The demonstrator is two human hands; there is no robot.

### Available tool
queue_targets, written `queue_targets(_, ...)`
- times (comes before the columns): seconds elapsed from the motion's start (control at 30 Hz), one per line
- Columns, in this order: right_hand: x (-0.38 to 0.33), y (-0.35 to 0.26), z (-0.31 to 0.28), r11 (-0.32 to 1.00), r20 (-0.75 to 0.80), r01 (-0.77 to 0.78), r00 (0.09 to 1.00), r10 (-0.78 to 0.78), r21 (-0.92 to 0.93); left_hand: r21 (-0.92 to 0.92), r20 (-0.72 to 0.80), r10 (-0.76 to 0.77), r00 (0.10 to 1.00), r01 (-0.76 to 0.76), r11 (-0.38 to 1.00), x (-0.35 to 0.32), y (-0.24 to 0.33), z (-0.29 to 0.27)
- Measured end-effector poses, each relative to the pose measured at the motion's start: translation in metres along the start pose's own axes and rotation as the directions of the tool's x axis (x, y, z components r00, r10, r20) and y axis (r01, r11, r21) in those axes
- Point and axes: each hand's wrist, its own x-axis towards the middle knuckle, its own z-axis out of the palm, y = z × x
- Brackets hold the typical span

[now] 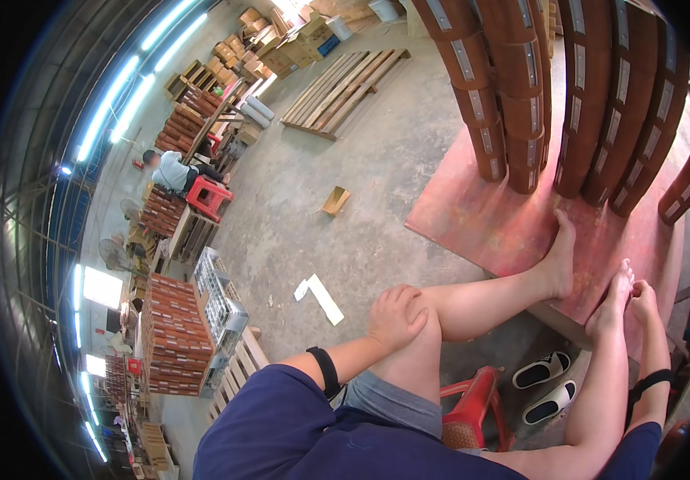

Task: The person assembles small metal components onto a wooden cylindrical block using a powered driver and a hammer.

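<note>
My left hand (pixel 397 318) lies over my bent left knee with its fingers spread, holding nothing. At the right, my right hand (pixel 645 302) is beside the toes of my bare right foot (pixel 613 296). Its fingers are curled together, and whether anything is in them is hidden. Both bare feet rest on the near edge of a reddish tabletop (pixel 481 216). On that top, beyond my feet, stand tall stacks of curved brown pieces (pixel 521 120) with pale metal strips, none of them touched by my hands.
Below the table are a red plastic stool (pixel 477 408) and a pair of slippers (pixel 542 370). A wooden pallet (pixel 345 88), a small open carton (pixel 335 201) and a white strip (pixel 326 300) lie on the floor. Brown stacks (pixel 177 336) stand left; a person (pixel 173 172) sits farther off.
</note>
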Motion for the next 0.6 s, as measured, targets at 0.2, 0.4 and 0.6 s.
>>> queue_targets(0.2,-0.021,-0.081,0.01,0.998,0.064,-0.02,0.998,0.016,0.06,0.031,0.013,-0.035,0.999,0.034,0.999,-0.004,-0.003,-0.009)
queue_targets(0.4,-0.004,-0.018,-0.014,0.999,0.092,-0.026,0.995,0.024,0.021,0.003,0.04,-0.018,0.999,0.018,1.0,0.001,0.003,-0.003)
queue_targets(0.6,-0.011,0.012,-0.012,0.985,-0.02,-0.051,0.998,0.055,0.162,-0.037,0.043,0.005,0.999,-0.003,0.999,0.005,0.008,0.006)
